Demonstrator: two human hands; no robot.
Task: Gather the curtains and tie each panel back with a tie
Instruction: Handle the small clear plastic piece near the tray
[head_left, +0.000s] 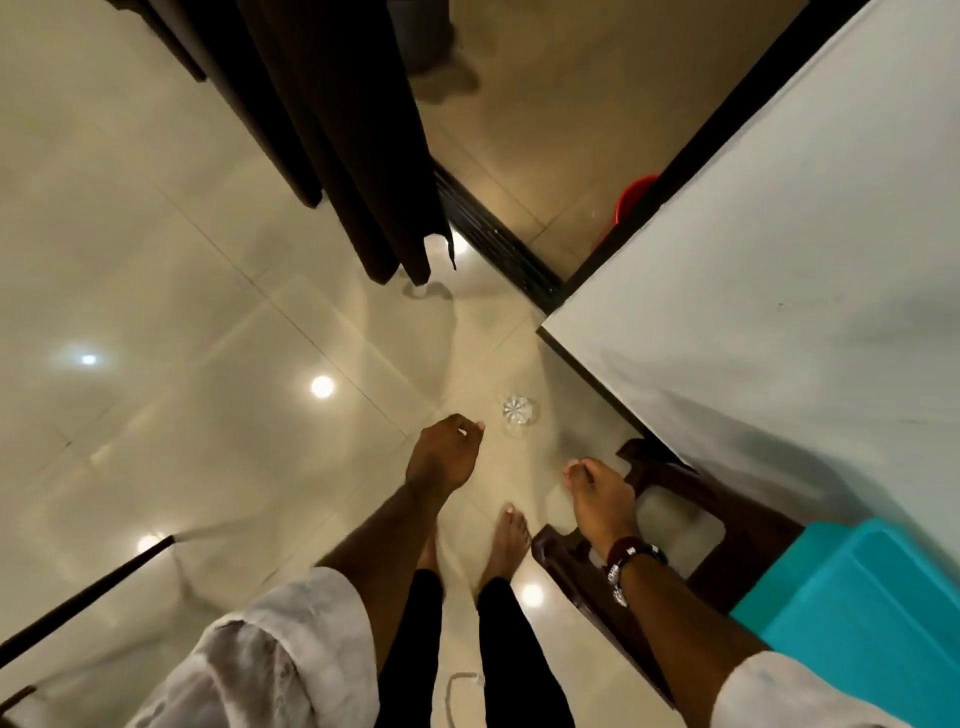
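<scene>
A home room: glossy tiled floor (171, 291), dark curtain (332, 130), sliding-door track (493, 234), bare feet.

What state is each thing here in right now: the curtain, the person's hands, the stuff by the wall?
Curtain: hanging loose in folds, untied, hem just above the floor.
Left hand: fingers loosely curled, holding nothing, clear of the curtain.
Right hand: fingers loosely curled, holding nothing.
Wooden stool: upright beside the wall.
Teal bin: beside the stool; contents cannot be told.
</scene>
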